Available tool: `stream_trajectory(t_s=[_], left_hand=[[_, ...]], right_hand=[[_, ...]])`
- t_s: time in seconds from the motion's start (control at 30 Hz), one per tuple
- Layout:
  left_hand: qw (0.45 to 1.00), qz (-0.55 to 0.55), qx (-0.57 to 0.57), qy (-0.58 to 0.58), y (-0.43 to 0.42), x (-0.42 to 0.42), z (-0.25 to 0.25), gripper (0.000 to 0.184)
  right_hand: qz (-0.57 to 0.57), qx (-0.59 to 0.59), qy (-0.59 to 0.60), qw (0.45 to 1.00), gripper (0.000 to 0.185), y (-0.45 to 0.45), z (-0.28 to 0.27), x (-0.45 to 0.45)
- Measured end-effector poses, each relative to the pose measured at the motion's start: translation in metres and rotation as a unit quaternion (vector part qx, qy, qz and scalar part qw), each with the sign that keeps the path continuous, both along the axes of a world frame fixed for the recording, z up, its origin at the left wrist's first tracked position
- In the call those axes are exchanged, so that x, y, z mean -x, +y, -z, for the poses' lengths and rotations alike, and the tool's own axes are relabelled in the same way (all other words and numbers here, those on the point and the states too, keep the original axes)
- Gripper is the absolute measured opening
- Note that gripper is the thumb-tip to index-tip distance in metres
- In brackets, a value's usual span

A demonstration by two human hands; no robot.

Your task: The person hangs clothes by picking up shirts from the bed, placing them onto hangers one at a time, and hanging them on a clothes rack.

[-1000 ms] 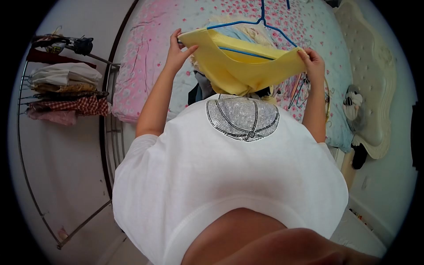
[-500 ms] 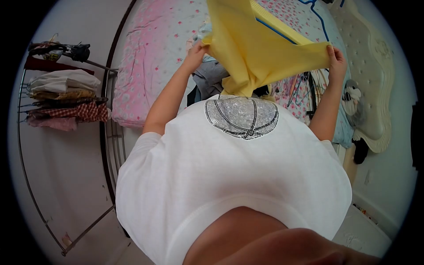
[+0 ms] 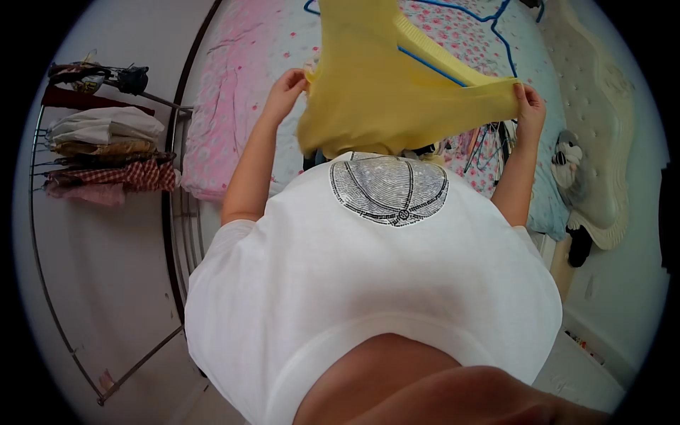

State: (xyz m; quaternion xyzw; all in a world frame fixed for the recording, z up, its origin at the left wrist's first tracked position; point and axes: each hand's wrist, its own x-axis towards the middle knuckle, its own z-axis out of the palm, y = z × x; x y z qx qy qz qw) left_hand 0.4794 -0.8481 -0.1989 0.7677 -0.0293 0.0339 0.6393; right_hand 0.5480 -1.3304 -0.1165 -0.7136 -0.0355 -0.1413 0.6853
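A yellow garment (image 3: 382, 92) with a ribbed band is spread between my two hands above the bed. My left hand (image 3: 285, 92) pinches its left edge. On the other side, the fingers of my right hand (image 3: 530, 112) are closed on the garment's right corner. A straight blue bar (image 3: 432, 66), seemingly part of a hanger, shows in the garment's opening along the ribbed band. Farther up, a blue hanger (image 3: 494, 25) lies on the bed. The garment's top end runs out of view.
Beneath is a bed (image 3: 241, 92) with a pink and pale floral cover. Several dark hangers (image 3: 485, 145) lie by its near right part. A padded headboard (image 3: 591, 113) stands right, with a plush toy (image 3: 567, 157) beside it. At left, a metal rack (image 3: 35, 212) holds clothes (image 3: 106, 152).
My left hand has moved left and slightly up, pulling the garment wider and flatter. My right hand has shifted slightly down and left. The grey cloth below is now covered.
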Motion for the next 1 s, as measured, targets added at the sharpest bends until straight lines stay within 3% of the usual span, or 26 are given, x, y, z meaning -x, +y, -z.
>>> stream_trajectory(t_s=[0.1,0.13,0.27,0.37,0.47,0.57,0.67,0.77,0.87,1.0], left_hand=[[0.997,-0.041,-0.057,-0.016,-0.027,0.007,-0.005,0.023],[1.000,0.008,-0.026,-0.009,-0.029,0.004,-0.004,0.031],[0.993,-0.007,-0.107,-0.051,-0.050,-0.002,-0.008,0.049],[0.990,-0.084,-0.089,-0.077,-0.056,-0.006,-0.007,0.050],[0.988,-0.052,-0.119,-0.088,-0.048,-0.013,0.001,0.048],[0.993,0.008,-0.093,0.068,-0.049,-0.001,-0.017,0.045],[0.992,0.002,-0.106,0.072,-0.044,0.003,-0.005,0.037],[0.992,0.002,-0.124,-0.005,-0.035,0.006,0.016,0.037],[0.995,-0.064,0.055,-0.055,-0.036,0.009,0.006,0.040],[0.987,-0.082,0.110,-0.084,-0.044,0.020,-0.034,0.045]], right_hand=[[-0.023,0.016,0.005,1.000,0.021,0.011,-0.005,0.003],[-0.029,0.029,0.006,0.999,0.021,0.013,-0.006,0.004],[-0.031,0.053,0.001,0.998,0.020,0.022,-0.015,0.009],[-0.025,0.041,-0.007,0.999,0.020,0.022,-0.016,0.009],[-0.024,0.044,-0.010,0.999,0.020,0.018,-0.015,0.010],[-0.032,0.039,-0.014,0.999,0.020,0.012,-0.010,0.010],[-0.018,0.035,-0.008,0.999,0.019,0.015,-0.012,0.018],[-0.028,0.057,0.021,0.998,0.018,0.005,0.000,0.016],[-0.060,0.039,0.040,0.997,0.017,0.002,0.014,0.016],[-0.084,0.079,0.074,0.991,0.017,0.001,0.031,0.016]])
